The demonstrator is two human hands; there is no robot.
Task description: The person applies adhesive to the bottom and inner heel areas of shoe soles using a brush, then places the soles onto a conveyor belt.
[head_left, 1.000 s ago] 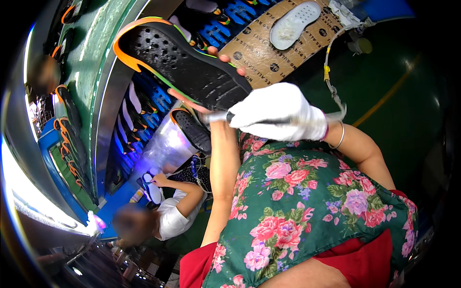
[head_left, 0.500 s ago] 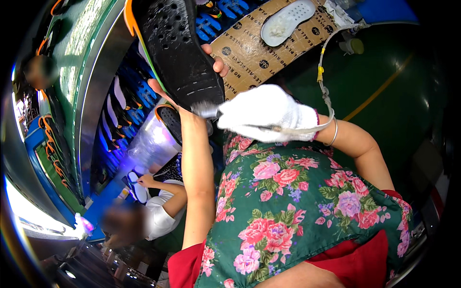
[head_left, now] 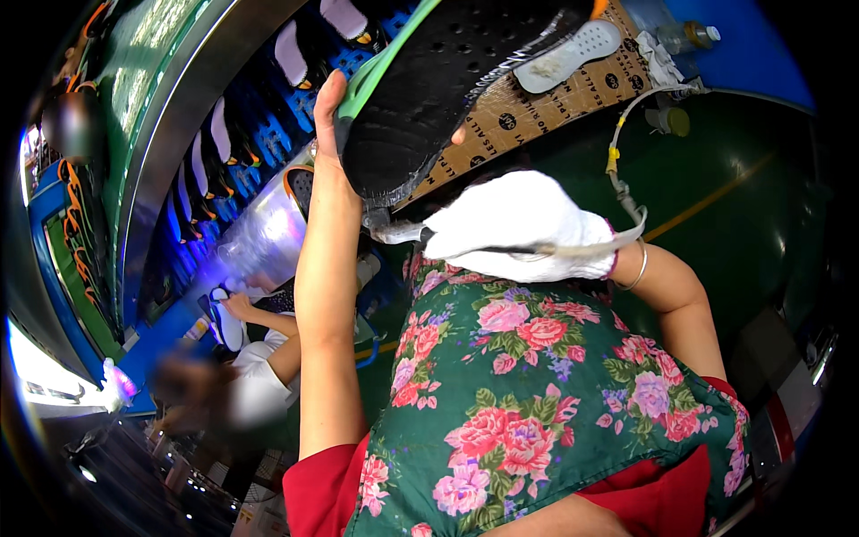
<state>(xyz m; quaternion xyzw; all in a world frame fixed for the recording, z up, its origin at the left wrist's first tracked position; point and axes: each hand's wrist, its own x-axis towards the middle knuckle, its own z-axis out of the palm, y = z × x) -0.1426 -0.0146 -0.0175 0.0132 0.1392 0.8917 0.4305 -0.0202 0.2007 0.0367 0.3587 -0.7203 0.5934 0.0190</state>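
Green floor (head_left: 716,259), black sole (head_left: 420,98) (glossy), perforated

tilted black sole (head_left: 420,103) beside brush (head_left: 399,233)

The left forearm (head_left: 331,304), bare, rose almost straight from the lower edge, left of centre, to the left hand (head_left: 329,136) in the upper middle of the frame. Its thumb (head_left: 330,94) pointed up along one side, while a fingertip (head_left: 459,136) showed farther right; the palm was hidden. The right hand (head_left: 519,228), white-gloved, lay near the centre, fingers curled in a grip and knuckles uppermost. The right wrist (head_left: 631,261) ran nearly level into the bare right arm (head_left: 676,291), bent at the elbow toward the lower right.
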